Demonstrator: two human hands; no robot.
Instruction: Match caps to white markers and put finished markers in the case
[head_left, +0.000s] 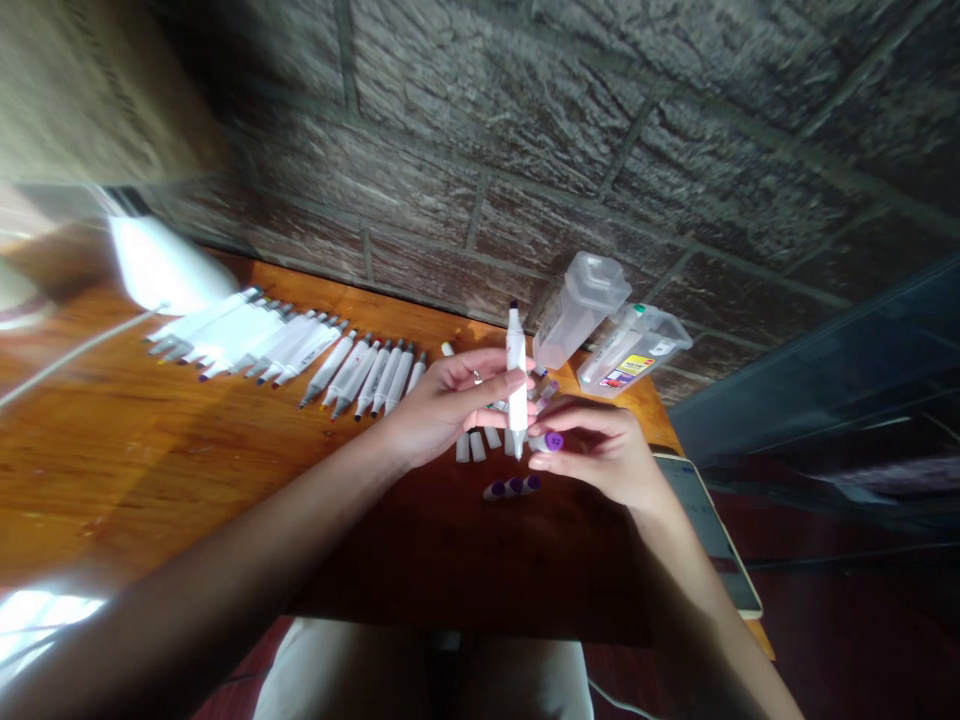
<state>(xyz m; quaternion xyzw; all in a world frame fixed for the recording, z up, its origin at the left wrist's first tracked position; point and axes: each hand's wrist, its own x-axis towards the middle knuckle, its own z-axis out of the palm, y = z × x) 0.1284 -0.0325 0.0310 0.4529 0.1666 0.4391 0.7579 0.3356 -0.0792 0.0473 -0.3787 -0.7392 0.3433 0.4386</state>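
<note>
My left hand (450,400) holds a white marker (516,375) upright over the wooden table (150,470), its dark tip pointing up. My right hand (600,450) is just below and to the right, its fingers pinched on a purple marker cap (553,441) close to the marker's lower end. Under both hands lie several loose caps: white ones (472,446) and purple-ended ones (511,487).
A long row of white markers (292,350) lies at the back left of the table. Two clear plastic cases (581,310) (634,352) rest against the brick wall. A phone (709,535) lies by the right edge. A white object with a cable (161,265) sits far left.
</note>
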